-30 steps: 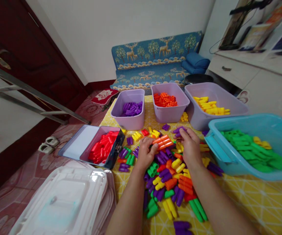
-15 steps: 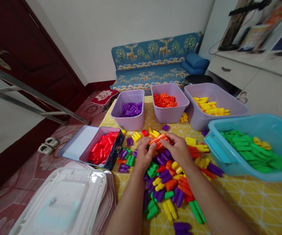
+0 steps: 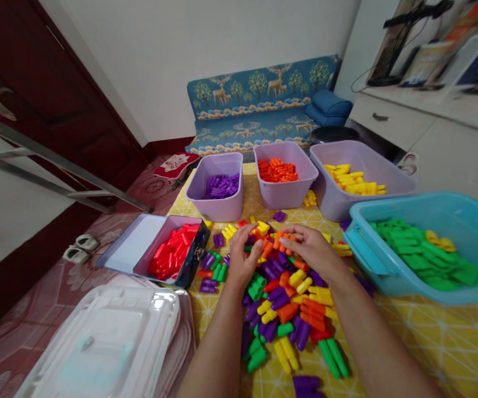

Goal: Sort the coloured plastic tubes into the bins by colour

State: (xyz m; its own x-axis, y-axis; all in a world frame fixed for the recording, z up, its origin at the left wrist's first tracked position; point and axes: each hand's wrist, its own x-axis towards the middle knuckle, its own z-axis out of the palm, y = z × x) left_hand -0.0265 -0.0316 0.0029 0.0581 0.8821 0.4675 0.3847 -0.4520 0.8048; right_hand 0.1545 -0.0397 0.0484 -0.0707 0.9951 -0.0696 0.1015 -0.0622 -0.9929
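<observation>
My right hand [image 3: 314,250] pinches an orange plastic tube block [image 3: 283,241] between thumb and fingers, above the far part of a mixed pile. Just left of it, my left hand [image 3: 242,257] has its thumb and fingers apart, with nothing plainly held. Under and between both hands spreads the heap of joined tube blocks in purple, yellow, green, orange and red, among them a purple block [image 3: 279,298], a yellow block [image 3: 286,355] and a green block [image 3: 334,358]. Parts of the heap are hidden by my hands and forearms.
Beyond the pile stand lilac bins of purple [image 3: 214,211], orange [image 3: 286,198] and yellow blocks [image 3: 330,193]. A turquoise bin [image 3: 371,249] with green blocks and two yellow pieces is right. Left are a tin [image 3: 199,249] of red blocks and stacked white lids [image 3: 110,337].
My hands have moved apart. The left has loosened its fingers from the orange pieces, while the right keeps an orange block. More of the heap shows near my right wrist.
</observation>
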